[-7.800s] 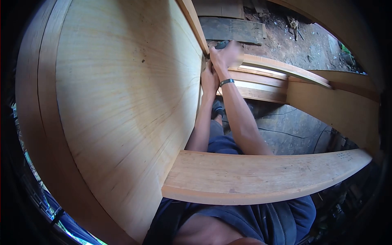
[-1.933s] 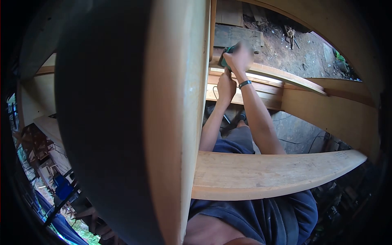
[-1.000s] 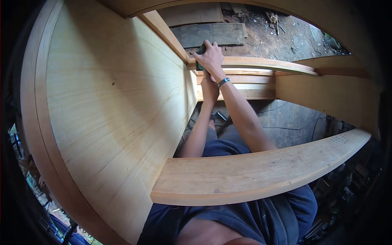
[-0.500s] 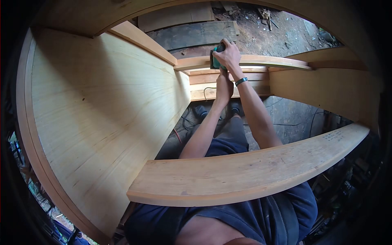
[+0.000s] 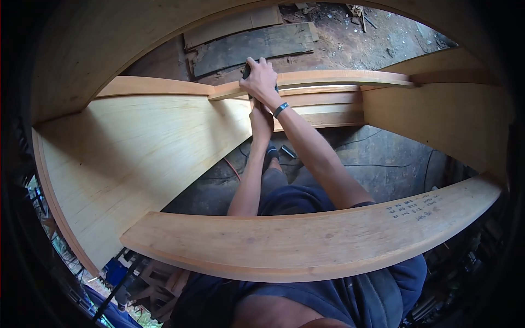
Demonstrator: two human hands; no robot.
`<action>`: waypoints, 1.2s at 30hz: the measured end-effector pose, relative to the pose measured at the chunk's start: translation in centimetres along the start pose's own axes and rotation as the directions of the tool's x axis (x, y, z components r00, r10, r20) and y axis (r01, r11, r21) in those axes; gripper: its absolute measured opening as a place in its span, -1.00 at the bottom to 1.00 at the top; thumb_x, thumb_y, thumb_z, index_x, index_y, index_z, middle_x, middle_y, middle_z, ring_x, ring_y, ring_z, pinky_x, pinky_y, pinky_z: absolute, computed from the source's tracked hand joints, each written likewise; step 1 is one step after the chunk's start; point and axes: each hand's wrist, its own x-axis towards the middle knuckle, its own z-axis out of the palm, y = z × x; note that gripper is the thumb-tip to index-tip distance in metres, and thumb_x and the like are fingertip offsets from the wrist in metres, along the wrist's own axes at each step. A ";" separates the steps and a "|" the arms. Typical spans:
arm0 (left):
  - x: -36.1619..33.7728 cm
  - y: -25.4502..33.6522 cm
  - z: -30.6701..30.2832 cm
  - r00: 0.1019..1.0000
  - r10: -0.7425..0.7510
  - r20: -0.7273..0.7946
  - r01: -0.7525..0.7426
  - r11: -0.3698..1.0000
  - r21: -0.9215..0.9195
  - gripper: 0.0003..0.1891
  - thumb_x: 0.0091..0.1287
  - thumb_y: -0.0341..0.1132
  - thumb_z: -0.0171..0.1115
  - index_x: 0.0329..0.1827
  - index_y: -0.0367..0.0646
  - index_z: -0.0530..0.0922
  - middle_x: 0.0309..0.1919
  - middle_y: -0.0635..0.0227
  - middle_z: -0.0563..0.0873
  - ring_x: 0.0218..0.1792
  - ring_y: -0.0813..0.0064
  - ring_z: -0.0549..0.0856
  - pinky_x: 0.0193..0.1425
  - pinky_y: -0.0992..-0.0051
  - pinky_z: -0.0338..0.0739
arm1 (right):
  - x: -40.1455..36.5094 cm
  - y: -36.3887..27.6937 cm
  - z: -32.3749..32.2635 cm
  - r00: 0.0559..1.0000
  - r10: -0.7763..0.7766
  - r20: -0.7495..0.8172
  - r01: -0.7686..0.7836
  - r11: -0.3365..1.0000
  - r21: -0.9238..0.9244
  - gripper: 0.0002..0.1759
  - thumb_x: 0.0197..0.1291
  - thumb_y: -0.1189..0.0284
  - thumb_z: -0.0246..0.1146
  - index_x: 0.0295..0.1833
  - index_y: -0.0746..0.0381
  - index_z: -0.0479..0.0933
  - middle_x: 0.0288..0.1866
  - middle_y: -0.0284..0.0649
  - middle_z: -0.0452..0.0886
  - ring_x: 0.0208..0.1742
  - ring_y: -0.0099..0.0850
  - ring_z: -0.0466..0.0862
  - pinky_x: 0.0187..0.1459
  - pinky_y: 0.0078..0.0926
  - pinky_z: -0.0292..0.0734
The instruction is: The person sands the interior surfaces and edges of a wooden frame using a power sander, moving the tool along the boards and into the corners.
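My right hand [image 5: 261, 81], with a dark band on the wrist, is wrapped over a power sander [image 5: 246, 71] at the far wooden rail [image 5: 328, 77]. Little of the tool shows now; its black edge peeks out beside my fingers. Just below, my left hand [image 5: 262, 122] is closed at the tool's near, lower end, its fingers mostly hidden. A pale plywood panel [image 5: 158, 142] lies left of both hands. The rail meets this panel's edge strip close to the sander.
A wide board [image 5: 262, 238] with handwritten marks crosses in front of my chest. Another panel [image 5: 432, 117] stands on the right. Cables [image 5: 377, 165] trail over the concrete floor, and old planks [image 5: 254, 48] lie on the ground beyond the rail.
Both hands and the sander have moved left along the rail, closer to the left panel. The view has shifted, showing more of the near board's handwriting.
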 end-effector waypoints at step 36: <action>0.6 3.3 3.1 0.988 -0.005 0.156 0.034 0.983 -0.180 -0.60 0.61 -0.44 -0.10 0.41 -0.47 0.29 -0.19 -0.44 0.68 -0.03 -0.36 0.69 -0.18 -0.06 0.56 | 1.9 4.2 -3.6 1.000 -0.017 -0.013 0.015 0.994 -0.104 -0.47 -0.09 0.12 0.43 0.07 0.01 0.64 -0.07 -0.05 0.65 0.04 0.04 0.70 0.06 -0.04 0.65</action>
